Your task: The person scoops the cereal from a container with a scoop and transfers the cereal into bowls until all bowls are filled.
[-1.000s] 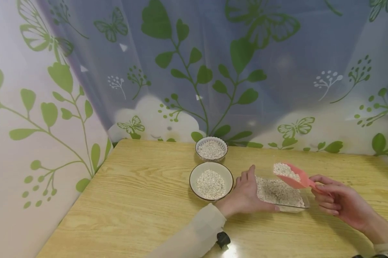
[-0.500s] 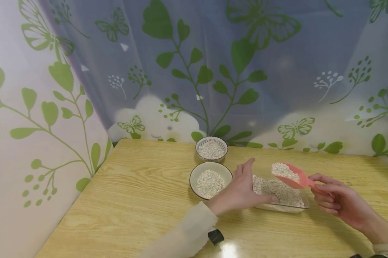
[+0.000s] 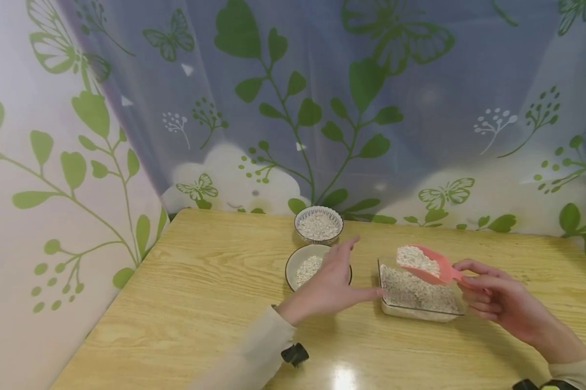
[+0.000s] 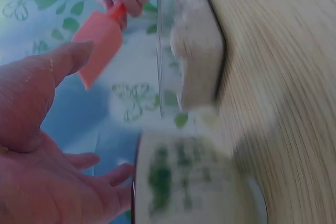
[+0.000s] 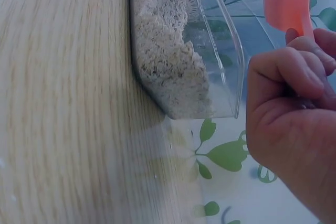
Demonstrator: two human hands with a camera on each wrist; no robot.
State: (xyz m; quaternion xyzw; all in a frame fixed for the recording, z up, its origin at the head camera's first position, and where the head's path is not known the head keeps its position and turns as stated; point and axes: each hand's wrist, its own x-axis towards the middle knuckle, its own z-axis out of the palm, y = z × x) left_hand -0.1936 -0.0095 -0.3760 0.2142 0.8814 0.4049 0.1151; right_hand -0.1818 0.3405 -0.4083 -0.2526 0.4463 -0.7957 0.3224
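Observation:
My right hand (image 3: 500,300) grips the handle of a coral-pink scoop (image 3: 435,266) heaped with pale oat flakes. The scoop hangs over a clear rectangular container (image 3: 422,315), itself holding a bed of oats (image 3: 415,292). With fingers spread, my left hand (image 3: 329,284) is over the right part of a cream bowl with a dark rim (image 3: 293,261), covering some of the oats inside it. The left thumb points toward the container's left edge. In the left wrist view the fingertips show beside the green-patterned outside of the bowl (image 4: 194,182).
Behind the cream bowl stands a smaller patterned bowl (image 3: 319,225), also with oats in it. Everything rests on a wooden table (image 3: 200,292). A leaf-and-butterfly printed cloth (image 3: 273,108) hangs along the table's back and left sides.
My left hand has left the clear container and moved left to the cream bowl. The loaded scoop in my right hand has shifted slightly left over the container.

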